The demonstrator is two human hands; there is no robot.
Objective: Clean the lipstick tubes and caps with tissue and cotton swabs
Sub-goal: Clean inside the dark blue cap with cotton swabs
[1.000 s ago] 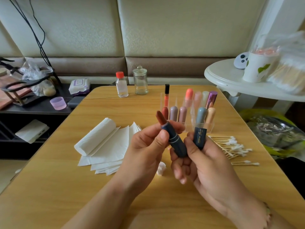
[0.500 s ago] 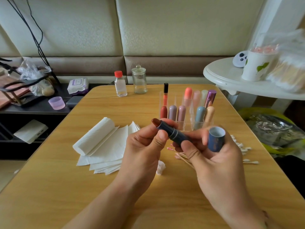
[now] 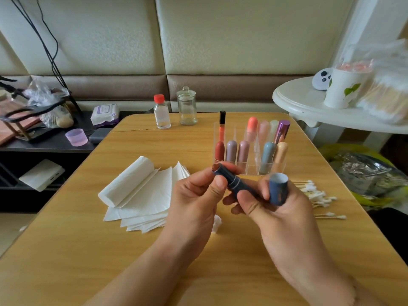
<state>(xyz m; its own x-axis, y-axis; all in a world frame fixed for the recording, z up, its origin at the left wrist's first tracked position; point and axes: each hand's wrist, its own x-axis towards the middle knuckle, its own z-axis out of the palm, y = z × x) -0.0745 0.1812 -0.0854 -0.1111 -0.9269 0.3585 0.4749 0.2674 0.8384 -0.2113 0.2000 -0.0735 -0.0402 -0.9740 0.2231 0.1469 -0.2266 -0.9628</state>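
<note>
**Cleaning barely started, one tube uncapped**

The tube (image 3: 234, 181) is pinched by both hands above the tabletop's middle; left hand (image 3: 196, 195) at its tip, right hand (image 3: 276, 208) also holding the cap (image 3: 278, 188). Tissues (image 3: 141, 193) and swabs (image 3: 313, 193) look untouched; racked lipsticks (image 3: 249, 149) are left, probably.

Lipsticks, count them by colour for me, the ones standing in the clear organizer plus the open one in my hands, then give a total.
Red: 1
Mauve: 1
Dusty pink: 1
Blue-grey: 1
Peach: 1
Orange gloss with black cap: 1
Coral: 1
Pale pink: 1
Pale green: 1
Metallic purple: 1
Navy, uncapped, in hand: 1
Total: 11
</note>
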